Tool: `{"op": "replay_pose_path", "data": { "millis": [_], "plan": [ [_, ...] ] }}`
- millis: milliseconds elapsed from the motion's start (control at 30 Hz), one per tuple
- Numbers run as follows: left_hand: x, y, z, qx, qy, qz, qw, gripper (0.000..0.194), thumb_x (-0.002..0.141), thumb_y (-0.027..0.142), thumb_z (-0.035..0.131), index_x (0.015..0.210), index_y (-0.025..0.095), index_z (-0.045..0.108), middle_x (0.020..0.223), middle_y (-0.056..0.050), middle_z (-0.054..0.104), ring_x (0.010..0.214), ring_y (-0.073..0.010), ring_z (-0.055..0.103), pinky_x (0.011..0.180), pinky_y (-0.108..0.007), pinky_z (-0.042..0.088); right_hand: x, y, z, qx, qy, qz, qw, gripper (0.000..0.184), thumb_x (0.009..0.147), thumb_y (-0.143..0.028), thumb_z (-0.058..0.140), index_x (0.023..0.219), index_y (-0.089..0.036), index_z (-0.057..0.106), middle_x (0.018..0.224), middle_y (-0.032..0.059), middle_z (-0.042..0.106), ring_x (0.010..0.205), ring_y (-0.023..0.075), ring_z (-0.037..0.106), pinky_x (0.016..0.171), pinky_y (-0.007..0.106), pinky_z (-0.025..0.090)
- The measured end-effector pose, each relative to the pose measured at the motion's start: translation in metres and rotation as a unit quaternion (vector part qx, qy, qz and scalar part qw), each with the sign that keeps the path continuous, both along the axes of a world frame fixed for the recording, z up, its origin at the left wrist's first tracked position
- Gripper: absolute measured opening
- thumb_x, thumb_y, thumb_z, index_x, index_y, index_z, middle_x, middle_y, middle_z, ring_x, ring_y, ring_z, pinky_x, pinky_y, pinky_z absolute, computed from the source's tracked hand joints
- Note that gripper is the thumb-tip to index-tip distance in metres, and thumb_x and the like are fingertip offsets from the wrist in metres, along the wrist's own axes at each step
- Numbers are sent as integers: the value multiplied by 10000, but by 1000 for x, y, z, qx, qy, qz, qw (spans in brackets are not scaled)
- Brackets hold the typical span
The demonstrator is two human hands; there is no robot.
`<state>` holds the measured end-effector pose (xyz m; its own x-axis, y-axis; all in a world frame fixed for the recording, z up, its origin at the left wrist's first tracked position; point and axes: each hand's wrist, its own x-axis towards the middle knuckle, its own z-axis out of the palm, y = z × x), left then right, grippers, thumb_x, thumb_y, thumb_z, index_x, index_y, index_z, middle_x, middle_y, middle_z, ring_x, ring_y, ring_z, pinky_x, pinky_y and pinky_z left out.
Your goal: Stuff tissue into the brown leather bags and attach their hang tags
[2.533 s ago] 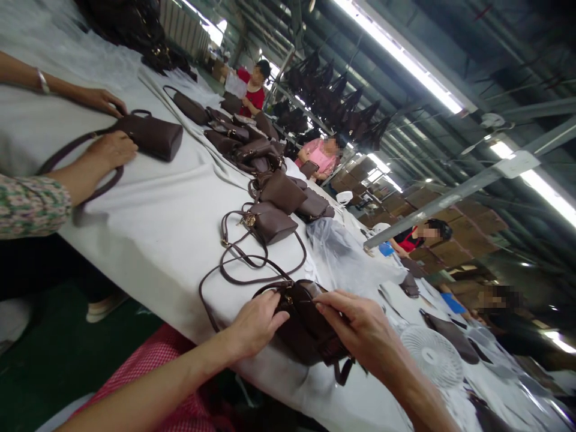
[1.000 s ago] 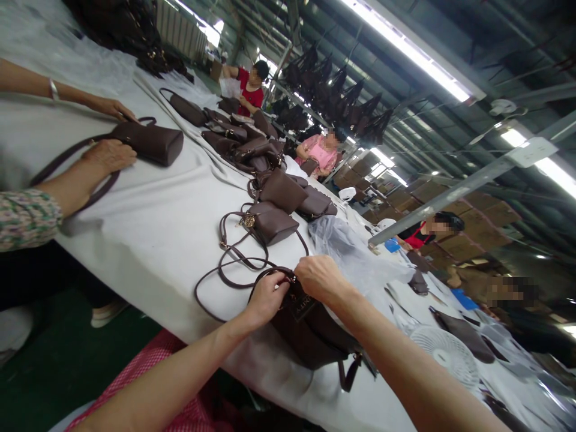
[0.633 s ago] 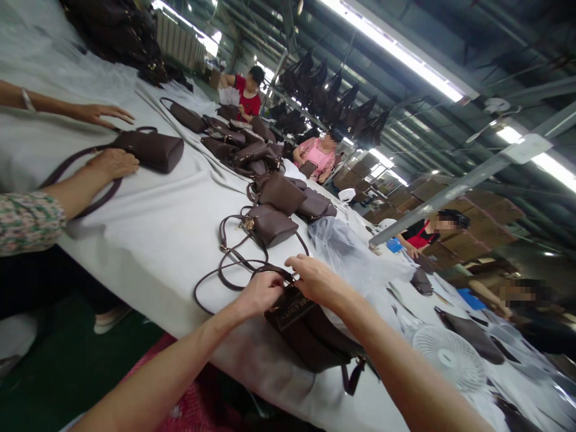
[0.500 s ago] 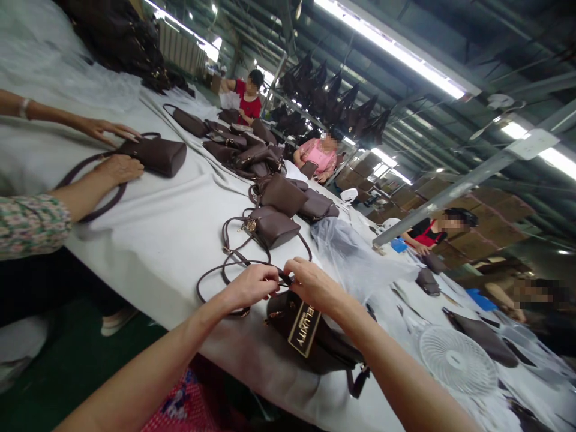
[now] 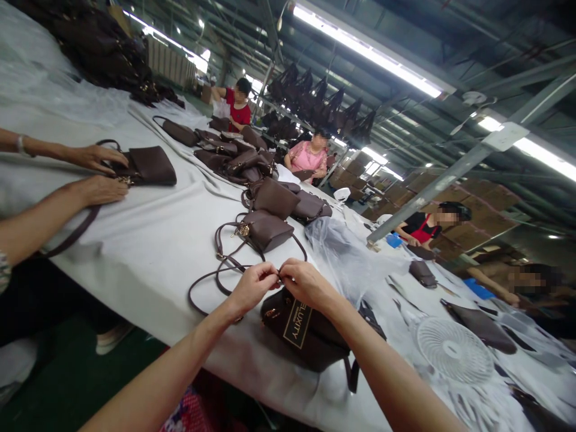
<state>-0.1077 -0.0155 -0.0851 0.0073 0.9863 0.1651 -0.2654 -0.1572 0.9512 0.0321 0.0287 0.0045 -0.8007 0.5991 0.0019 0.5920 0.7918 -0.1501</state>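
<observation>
A dark brown handbag [image 5: 317, 348] lies on the white-covered table in front of me. Its black and gold hang tag [image 5: 296, 325] rests on the bag's side. Just above the bag, my left hand [image 5: 252, 287] and my right hand [image 5: 308, 283] meet with fingertips pinched on the bag's dark strap. Fingers mostly cover the small part between them. Thin strap loops [image 5: 198, 279] trail over the cloth left of my hands. Beyond them sits another brown handbag [image 5: 269, 231] with a round gold charm [image 5: 243, 230].
More brown bags [image 5: 238, 159] are heaped farther up the table. Clear plastic [image 5: 342, 252] lies right of them, and a white fan [image 5: 454, 351] stands at right. At left, a co-worker's hands [image 5: 96, 174] handle a brown bag [image 5: 152, 165]. Other people work along the far side.
My hands have drawn closer together, and less of the strap shows between them. My handbag has shifted slightly left in view. The co-worker's bag at left has turned.
</observation>
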Motion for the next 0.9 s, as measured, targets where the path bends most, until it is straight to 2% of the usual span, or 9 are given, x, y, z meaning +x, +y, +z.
{"op": "replay_pose_path", "data": {
  "millis": [200,400,500,700,800,900],
  "plan": [
    [14,1,-10,33,-39,56,997,174,709,248,700,806,165,581,770,14,610,746,-127,589,737,-254,495,0,5,-1,1,7,-8,1000,172,814,-25,558,807,-117,703,823,67,670,761,139,606,713,224,436],
    [27,6,-23,1,-74,96,993,151,654,222,704,718,160,583,694,27,596,676,-115,573,673,-237,482,0,6,-1,6,-16,-29,999,186,856,-69,535,798,-125,702,804,60,649,747,135,586,704,226,415],
    [24,4,-21,-13,-69,85,994,157,646,201,688,741,167,568,694,36,589,666,-115,585,657,-238,496,3,8,-1,8,-4,-23,1000,178,854,-65,538,847,-135,701,840,61,651,774,139,588,725,229,417],
    [6,-4,-8,-15,-5,74,997,100,730,208,607,820,181,573,718,38,569,650,-107,575,650,-245,525,2,9,4,-12,-19,-8,1000,275,784,-2,546,958,-156,694,946,71,653,850,153,603,773,241,436],
    [0,-7,-6,6,19,76,997,66,759,213,580,816,182,589,748,20,581,682,-114,568,636,-233,519,-5,7,10,-23,-61,0,998,310,751,-5,581,986,-175,688,969,59,656,902,164,610,789,239,437],
    [-2,-7,-6,30,40,80,996,79,777,188,551,839,184,599,765,6,606,704,-123,576,650,-238,521,-15,5,13,-12,-131,-24,991,234,808,-73,582,963,-190,713,974,65,664,920,175,620,787,237,429]
  ]
}}
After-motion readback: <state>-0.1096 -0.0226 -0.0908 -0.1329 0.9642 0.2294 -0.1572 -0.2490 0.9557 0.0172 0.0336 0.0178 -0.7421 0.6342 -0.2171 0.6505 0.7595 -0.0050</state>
